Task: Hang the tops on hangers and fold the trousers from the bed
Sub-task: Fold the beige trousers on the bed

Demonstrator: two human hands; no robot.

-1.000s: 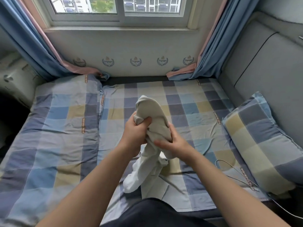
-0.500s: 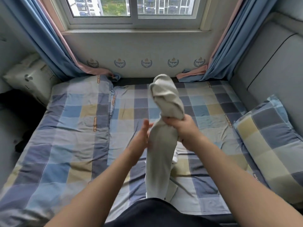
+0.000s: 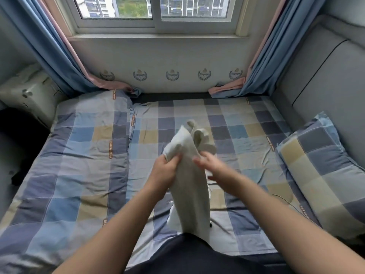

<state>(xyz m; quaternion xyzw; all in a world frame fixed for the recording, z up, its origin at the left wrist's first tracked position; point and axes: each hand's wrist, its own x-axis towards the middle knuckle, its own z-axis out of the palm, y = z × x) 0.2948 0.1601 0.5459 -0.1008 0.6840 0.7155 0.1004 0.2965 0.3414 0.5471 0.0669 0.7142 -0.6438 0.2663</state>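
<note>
Bedroom: checked bed (image 3: 79, 175) under window (image 3: 154, 8), pillow (image 3: 320, 175) at R. Pale garment (image 3: 189, 194) is held up over mid-bed, bunched at top, long axis running down twd the person's lap; top or trousers, can't tell. L hand (image 3: 166, 171) is clamped on its upper-left edge. R hand (image 3: 213, 167) sits just beside its right side, fingers loosely spread, blurred; can't tell if it grips. Prob R hand, nearer the bunched top, takes that next.

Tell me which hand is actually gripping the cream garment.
The left hand: its fingers are curled round a bunch of the cream fabric garment. The right hand is beside the cloth with its fingers spread.
</note>
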